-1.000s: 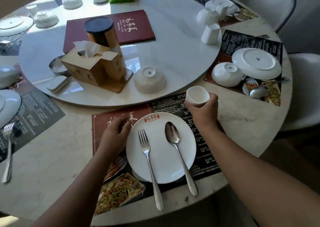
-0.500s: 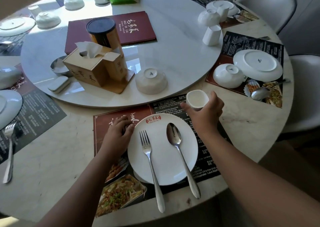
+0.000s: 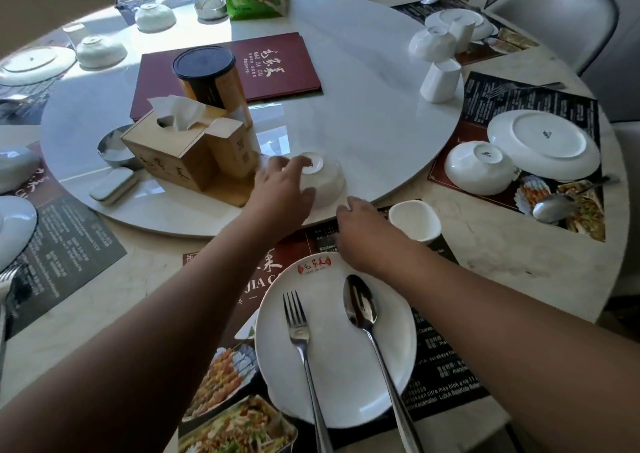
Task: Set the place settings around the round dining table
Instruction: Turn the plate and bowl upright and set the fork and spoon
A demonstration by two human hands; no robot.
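An upside-down white bowl (image 3: 327, 181) sits at the near edge of the white turntable (image 3: 374, 120). My left hand (image 3: 282, 189) grips its left side, fingers over the base. My right hand (image 3: 363, 227) hovers just right of the bowl with loose fingers and holds nothing. A small white cup (image 3: 414, 220) stands upright on the placemat (image 3: 440, 366), right of my right hand. Below lies a white plate (image 3: 336, 366) carrying a fork (image 3: 304, 355) and a spoon (image 3: 370, 328).
On the turntable stand a wooden tissue box (image 3: 180, 148), a dark-lidded canister (image 3: 207, 75), a red menu (image 3: 263, 68) and an overturned cup (image 3: 441, 80). To the right lies another setting with an overturned bowl (image 3: 479, 168), plate (image 3: 543, 144) and spoon (image 3: 561, 203).
My right hand set the small cup on the placemat and let go. My left hand left the plate's edge and reached forward onto the overturned bowl.
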